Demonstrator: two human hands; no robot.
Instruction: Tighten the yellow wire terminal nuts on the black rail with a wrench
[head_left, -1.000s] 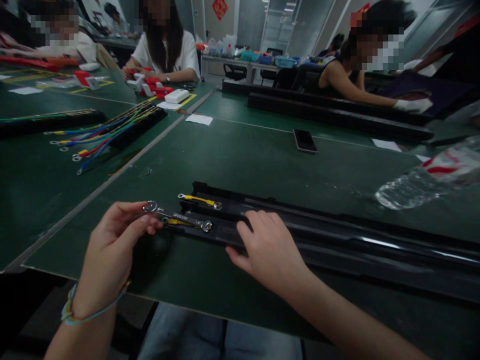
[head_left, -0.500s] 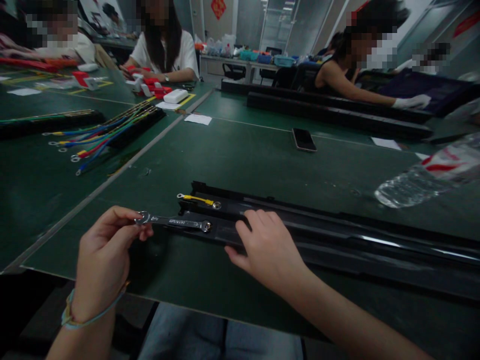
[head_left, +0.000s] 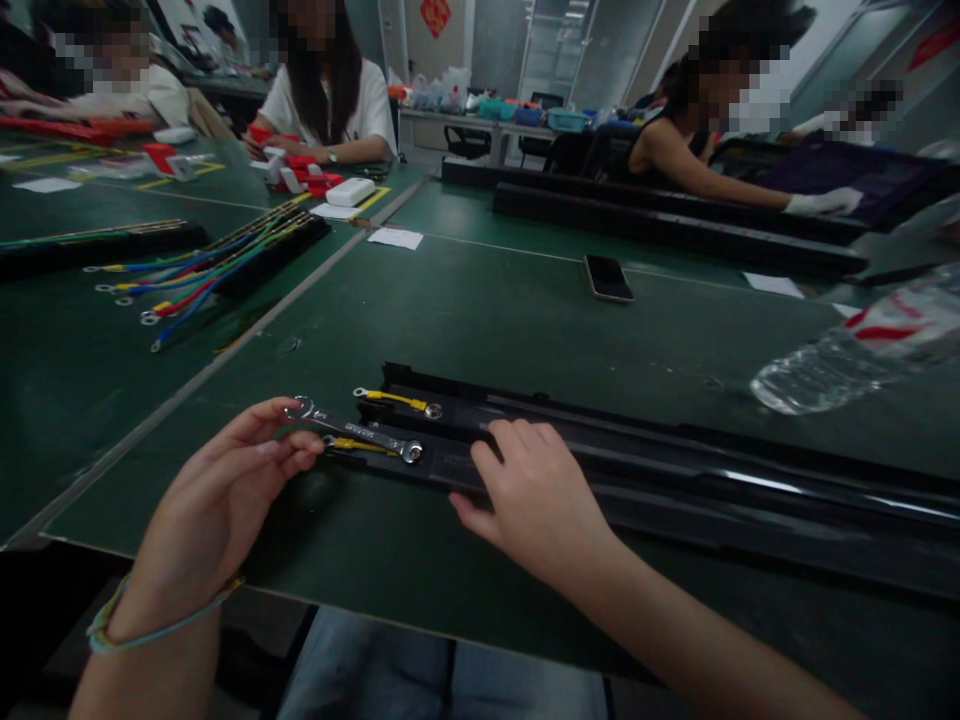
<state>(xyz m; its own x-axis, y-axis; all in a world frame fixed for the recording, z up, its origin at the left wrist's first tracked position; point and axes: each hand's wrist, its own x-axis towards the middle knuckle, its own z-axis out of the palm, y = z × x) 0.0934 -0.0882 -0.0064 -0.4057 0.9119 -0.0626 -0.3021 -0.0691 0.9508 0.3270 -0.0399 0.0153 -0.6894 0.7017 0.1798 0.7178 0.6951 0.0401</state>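
A silver combination wrench [head_left: 352, 427] has its ring end around the nut at the near black rail's end, and its open end slants away from me. At that open end, my left hand [head_left: 240, 465] has its index fingertip on the metal, with the other fingers curled below. A short yellow cable with a ring lug [head_left: 360, 445] lies under the wrench, close to those lower fingers. My right hand [head_left: 536, 490] is wrapped over the near black rail [head_left: 450, 465], thumb on the near side. Alongside lies a second black rail [head_left: 480, 408] with its own yellow cable [head_left: 397, 400] bolted on.
Bundled coloured cables with ring lugs [head_left: 202, 275] lie at the left. A phone [head_left: 608, 278] rests farther back, and a water bottle [head_left: 862, 345] lies tilted at the right. Long black rails [head_left: 660, 225] stand across the table, near a co-worker's gloved hand [head_left: 825, 203].
The wrench's open end has swung away from me, uncovering the near yellow cable. My left hand has moved with it, its thumb now apart from the wrench. My right hand stays put.
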